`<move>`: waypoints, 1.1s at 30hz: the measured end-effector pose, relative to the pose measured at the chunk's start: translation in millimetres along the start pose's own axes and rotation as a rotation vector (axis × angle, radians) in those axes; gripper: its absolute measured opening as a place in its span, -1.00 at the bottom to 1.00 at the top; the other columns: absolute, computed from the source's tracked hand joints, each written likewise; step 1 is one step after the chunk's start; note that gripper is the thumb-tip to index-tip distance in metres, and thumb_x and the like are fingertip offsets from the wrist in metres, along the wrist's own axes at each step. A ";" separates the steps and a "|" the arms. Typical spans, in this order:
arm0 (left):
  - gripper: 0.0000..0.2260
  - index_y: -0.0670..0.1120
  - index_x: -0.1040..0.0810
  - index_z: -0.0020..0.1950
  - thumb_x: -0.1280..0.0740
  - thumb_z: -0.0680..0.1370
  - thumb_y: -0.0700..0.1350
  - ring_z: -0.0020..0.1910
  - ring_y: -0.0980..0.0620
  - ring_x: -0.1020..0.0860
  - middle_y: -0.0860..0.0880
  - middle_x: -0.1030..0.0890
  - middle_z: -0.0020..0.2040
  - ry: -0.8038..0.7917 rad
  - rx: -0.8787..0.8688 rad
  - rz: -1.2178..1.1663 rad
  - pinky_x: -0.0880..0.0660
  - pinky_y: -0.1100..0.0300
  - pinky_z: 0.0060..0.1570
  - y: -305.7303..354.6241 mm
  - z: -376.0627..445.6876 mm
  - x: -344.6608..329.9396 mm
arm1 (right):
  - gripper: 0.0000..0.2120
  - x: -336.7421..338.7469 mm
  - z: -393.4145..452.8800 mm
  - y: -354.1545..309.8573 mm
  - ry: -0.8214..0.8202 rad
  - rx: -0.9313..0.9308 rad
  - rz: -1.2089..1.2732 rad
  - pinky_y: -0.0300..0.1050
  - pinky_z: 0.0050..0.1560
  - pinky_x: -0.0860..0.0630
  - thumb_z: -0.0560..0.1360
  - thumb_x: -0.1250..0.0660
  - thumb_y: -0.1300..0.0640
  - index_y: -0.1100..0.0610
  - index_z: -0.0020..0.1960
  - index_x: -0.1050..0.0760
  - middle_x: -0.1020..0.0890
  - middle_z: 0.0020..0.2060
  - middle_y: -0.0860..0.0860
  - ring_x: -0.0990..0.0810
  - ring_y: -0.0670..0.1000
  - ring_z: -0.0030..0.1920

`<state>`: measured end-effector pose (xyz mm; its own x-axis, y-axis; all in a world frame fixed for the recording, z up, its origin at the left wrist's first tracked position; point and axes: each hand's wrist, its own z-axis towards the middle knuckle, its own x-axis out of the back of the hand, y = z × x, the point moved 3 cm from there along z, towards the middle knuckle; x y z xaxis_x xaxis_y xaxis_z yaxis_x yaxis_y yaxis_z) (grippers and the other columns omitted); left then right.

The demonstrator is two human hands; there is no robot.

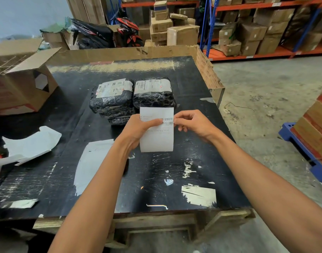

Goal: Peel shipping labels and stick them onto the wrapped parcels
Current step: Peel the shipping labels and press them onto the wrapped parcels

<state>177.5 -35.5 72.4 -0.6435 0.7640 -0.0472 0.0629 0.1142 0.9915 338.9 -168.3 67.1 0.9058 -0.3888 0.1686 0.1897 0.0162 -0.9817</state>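
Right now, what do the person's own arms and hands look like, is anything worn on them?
Both arms are bare as far as the picture shows, with no sleeves in view. The left hand and the right hand wear no gloves. I can see no watch, bracelet or ring on either wrist or on the fingers that show.

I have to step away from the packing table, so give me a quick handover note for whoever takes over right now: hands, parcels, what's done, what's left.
Left hand grips the label sheet from the left, thumb across its front. Right hand pinches the sheet's right edge by the barcode, apparently starting the peel.
The sheet is held above the table, just in front of the parcels.
Left stack: top parcel labelled. Right parcel: labelled too.
Lower parcels in the left stack: labels cannot be seen.
Left to do: peel this label, stick it on an unlabelled parcel, likely one lower in the left stack.
Loose paper lies at the table's left.
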 end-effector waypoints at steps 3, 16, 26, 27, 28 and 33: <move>-0.73 -0.24 -0.65 0.13 -0.52 0.45 -0.28 -0.08 -0.07 -0.72 -0.15 -0.73 0.02 -0.011 0.010 -0.017 -0.64 0.10 -0.18 0.3 -1.1 -0.3 | -0.88 0.5 -0.1 0.0 -0.012 -0.006 0.002 -0.33 -0.31 -0.45 0.57 -0.39 0.30 0.18 0.01 -0.70 -0.73 -0.21 0.00 -0.55 -0.15 -0.30; -0.75 -0.25 -0.62 0.19 -0.43 0.51 -0.30 -0.07 -0.07 -0.69 -0.18 -0.71 0.04 -0.123 0.078 -0.190 -0.64 0.08 -0.11 -7.9 8.2 -12.4 | -0.85 -7.4 2.7 -2.6 -0.034 -0.090 0.310 -0.35 -0.32 -0.43 0.61 -0.30 0.34 0.22 -0.02 -0.65 -0.65 -0.25 -0.01 -0.50 -0.15 -0.35; -0.41 -0.14 -0.42 0.37 -0.57 0.41 -0.24 0.00 -0.07 -0.63 -0.15 -0.63 0.05 0.105 -0.046 -0.016 -0.59 0.04 0.03 -2.9 18.7 -31.6 | -0.87 2.0 4.5 -1.7 0.119 -0.041 0.236 -0.34 -0.34 -0.41 0.60 -0.32 0.33 0.23 -0.05 -0.63 -0.60 -0.35 -0.04 -0.49 -0.16 -0.36; -0.35 -0.07 -0.36 0.39 -0.59 0.40 -0.22 -0.01 -0.02 -0.59 -0.10 -0.58 0.03 0.147 -0.070 0.041 -0.56 0.13 -0.02 0.4 18.4 -34.7 | -0.86 2.9 5.5 -2.5 0.138 -0.031 0.212 -0.34 -0.34 -0.41 0.60 -0.31 0.33 0.21 -0.06 -0.63 -0.59 -0.36 -0.05 -0.49 -0.16 -0.36; -0.33 -0.01 -0.34 0.39 -0.60 0.39 -0.18 0.00 0.04 -0.55 -0.07 -0.54 0.04 0.187 -0.100 0.110 -0.50 0.20 -0.03 2.1 18.8 -37.4 | -0.85 3.7 6.1 -2.6 0.153 -0.022 0.187 -0.33 -0.33 -0.42 0.60 -0.31 0.33 0.21 -0.08 -0.62 -0.59 -0.38 -0.06 -0.50 -0.16 -0.36; -0.89 -0.05 -0.65 -0.07 -0.53 0.45 -0.14 -0.09 0.01 -0.62 -0.08 -0.68 -0.06 0.253 -0.334 0.229 -0.59 0.09 -0.02 22.7 19.6 -42.1 | -0.88 8.4 11.6 -13.7 0.225 0.046 0.087 -0.31 -0.30 -0.45 0.59 -0.33 0.31 0.22 -0.06 -0.64 -0.61 -0.35 -0.02 -0.52 -0.14 -0.36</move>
<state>220.9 -52.6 94.5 -0.8096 0.5628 0.1667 0.0027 -0.2805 0.9599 348.3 -161.1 83.0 0.8132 -0.5793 0.0549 0.1367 0.0985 -0.9857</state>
